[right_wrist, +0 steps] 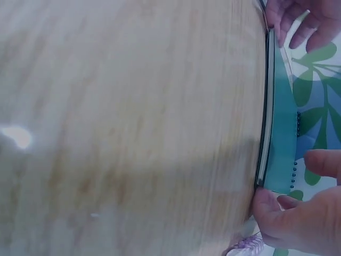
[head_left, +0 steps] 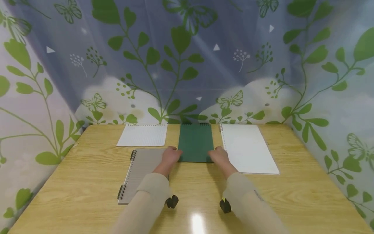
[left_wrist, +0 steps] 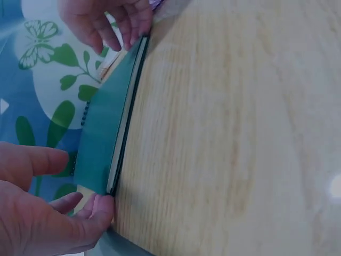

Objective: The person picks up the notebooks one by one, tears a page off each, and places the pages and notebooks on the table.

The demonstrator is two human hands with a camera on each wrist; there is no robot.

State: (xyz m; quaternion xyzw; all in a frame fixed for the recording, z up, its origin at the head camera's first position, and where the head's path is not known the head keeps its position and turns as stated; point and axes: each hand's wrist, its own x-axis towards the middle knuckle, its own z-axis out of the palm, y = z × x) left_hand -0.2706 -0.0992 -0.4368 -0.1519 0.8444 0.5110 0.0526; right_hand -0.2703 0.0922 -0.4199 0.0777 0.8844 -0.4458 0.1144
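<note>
A dark green notebook [head_left: 195, 143] with spiral rings along its far edge lies flat at the back middle of the table. At its near left corner is my left hand [head_left: 171, 156]; in the left wrist view this hand's fingertips [left_wrist: 101, 205] touch the corner while the thumb stands apart from the cover. My right hand [head_left: 219, 156] is at the near right corner. There, in the right wrist view, its fingertips [right_wrist: 265, 198] meet the notebook's edge, thumb raised off to the side. Neither hand has its fingers curled round the notebook.
A grey spiral notebook [head_left: 143, 169] lies to the left, partly under my left forearm. Behind it is a small lined white notepad [head_left: 142, 135]. Right of the green notebook lies a large white spiral pad [head_left: 248, 148]. A leaf-patterned curtain [head_left: 187, 65] borders the table's back edge.
</note>
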